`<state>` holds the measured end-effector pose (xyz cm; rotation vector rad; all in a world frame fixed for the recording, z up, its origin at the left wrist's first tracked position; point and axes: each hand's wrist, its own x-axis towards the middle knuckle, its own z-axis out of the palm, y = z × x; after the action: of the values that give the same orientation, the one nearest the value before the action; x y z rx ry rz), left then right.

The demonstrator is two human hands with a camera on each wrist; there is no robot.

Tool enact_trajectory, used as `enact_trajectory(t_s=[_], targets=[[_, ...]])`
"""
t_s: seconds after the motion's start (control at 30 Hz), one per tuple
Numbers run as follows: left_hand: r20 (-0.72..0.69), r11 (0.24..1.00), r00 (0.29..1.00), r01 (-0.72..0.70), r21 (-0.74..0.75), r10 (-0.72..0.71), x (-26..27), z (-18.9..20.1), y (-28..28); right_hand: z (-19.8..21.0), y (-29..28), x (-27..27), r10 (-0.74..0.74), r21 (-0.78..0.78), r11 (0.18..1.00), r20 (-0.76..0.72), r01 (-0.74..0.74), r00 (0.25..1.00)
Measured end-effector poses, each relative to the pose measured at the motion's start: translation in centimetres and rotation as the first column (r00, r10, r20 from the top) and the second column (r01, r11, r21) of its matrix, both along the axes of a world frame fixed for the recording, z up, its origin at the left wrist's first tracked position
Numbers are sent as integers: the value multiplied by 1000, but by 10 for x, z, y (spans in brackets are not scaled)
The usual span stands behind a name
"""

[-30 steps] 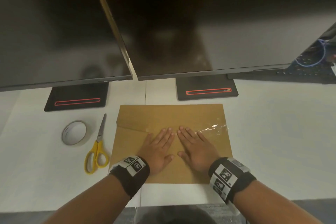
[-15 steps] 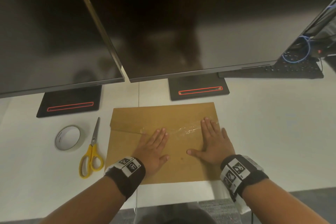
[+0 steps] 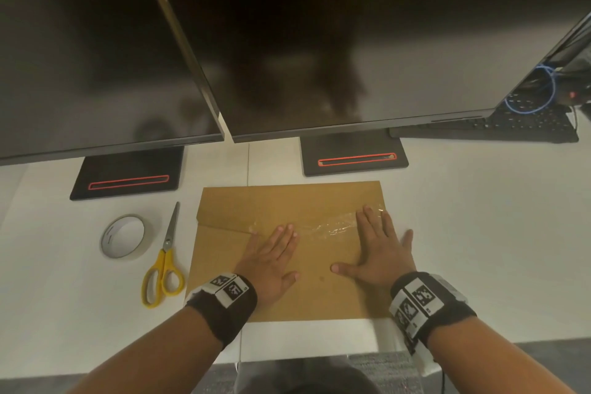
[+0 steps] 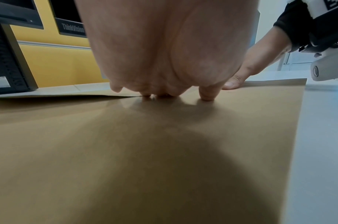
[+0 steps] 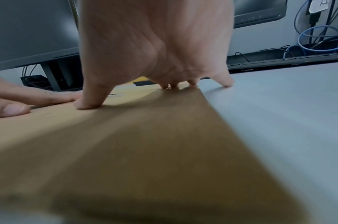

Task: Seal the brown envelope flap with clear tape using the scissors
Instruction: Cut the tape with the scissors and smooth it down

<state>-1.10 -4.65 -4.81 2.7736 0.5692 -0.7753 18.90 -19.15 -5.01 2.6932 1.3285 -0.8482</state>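
A brown envelope [image 3: 287, 201] lies flat on the white desk, flap folded down, with a strip of clear tape [image 3: 329, 229] along the flap edge. My left hand [image 3: 271, 256] presses flat on the envelope's middle, fingers straight on the tape's left end. My right hand [image 3: 377, 246] lies flat near the envelope's right edge, fingertips on the tape's right end, little finger off the paper. The wrist views show the left hand [image 4: 164, 60] and right hand [image 5: 156, 53] with fingertips down on the envelope [image 4: 145, 151] [image 5: 126, 151]. Yellow-handled scissors [image 3: 164, 259] and a tape roll [image 3: 123, 236] lie left of it.
Two dark monitors [image 3: 319, 41] hang over the back of the desk, their black bases [image 3: 355, 157] just behind the envelope. A keyboard [image 3: 511, 128] and blue cable [image 3: 531, 96] sit at the back right. The desk's front edge [image 3: 287, 358] runs close under my wrists.
My right hand slid along the tape from the envelope's middle to its right edge. The left hand stayed pressed in place.
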Motion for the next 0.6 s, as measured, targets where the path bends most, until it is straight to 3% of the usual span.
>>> enact_trajectory(t_s=[0.33,0.47,0.6], targets=[[6,998,1000,-11,-61,11,0,8,0,4,5,0,-23,-27,999,19,23,1000],[150,990,986,-54,-127,73,-4,14,6,15,18,-1,-15,7,1000,102,15,995],[338,985,928,-120,-126,156,-7,21,12,24,44,-14,60,123,989,126,-76,990]])
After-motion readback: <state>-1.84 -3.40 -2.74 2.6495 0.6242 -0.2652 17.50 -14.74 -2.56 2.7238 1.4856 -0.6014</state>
